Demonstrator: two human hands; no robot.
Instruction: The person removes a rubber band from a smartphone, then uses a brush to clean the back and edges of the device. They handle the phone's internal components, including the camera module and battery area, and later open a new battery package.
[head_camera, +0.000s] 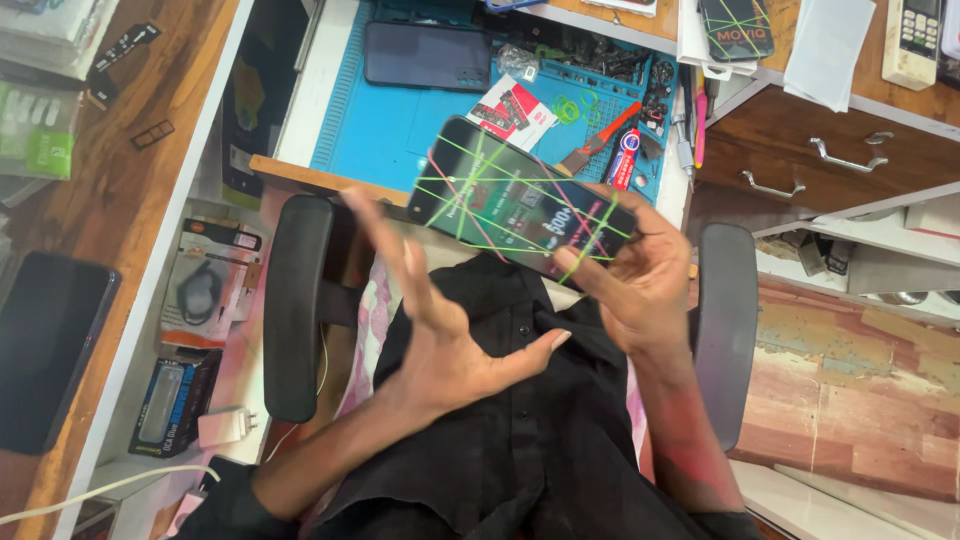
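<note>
A black smartphone with a lit screen is wrapped in several green and pink rubber bands. My right hand holds it from below and from its right end, above my lap. My left hand is spread wide just left of the phone, fingers apart, its fingertips close to the phone's left end; whether they touch it I cannot tell.
A blue work mat on the desk carries another dark phone, loose green bands, a tube and tools. Black armrests flank me. Wooden drawers stand at right, boxed goods at left.
</note>
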